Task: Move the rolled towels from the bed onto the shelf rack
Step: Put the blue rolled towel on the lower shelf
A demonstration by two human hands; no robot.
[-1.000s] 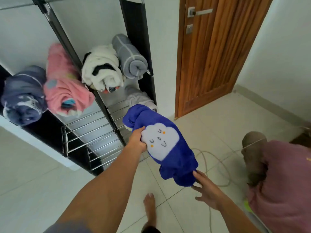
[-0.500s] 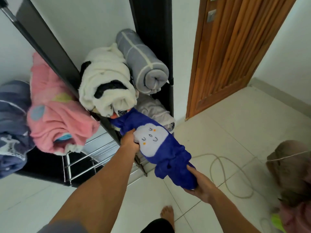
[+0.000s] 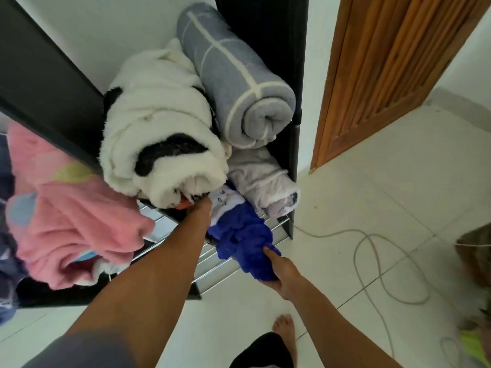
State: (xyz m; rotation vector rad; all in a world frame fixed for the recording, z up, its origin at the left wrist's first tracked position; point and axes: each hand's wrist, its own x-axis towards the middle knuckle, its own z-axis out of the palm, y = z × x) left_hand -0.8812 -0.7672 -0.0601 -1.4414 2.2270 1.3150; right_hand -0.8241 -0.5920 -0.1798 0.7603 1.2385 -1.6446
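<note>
The person leans over the shelf rack (image 3: 247,235), feeding a blue towel (image 3: 241,235) onto the lower wire shelf, its far end tucked under the white and black towel (image 3: 159,144) and just beside a pale rolled towel (image 3: 263,181). The left hand (image 3: 200,208) reaches in beside the blue towel's white cloud patch; whether it grips I cannot tell, as the fingers are hidden. The right hand (image 3: 281,274) clasps the blue towel's near end, which overhangs the rack. A grey striped towel (image 3: 239,78) lies on the upper shelf, a pink towel (image 3: 69,213) further left.
</note>
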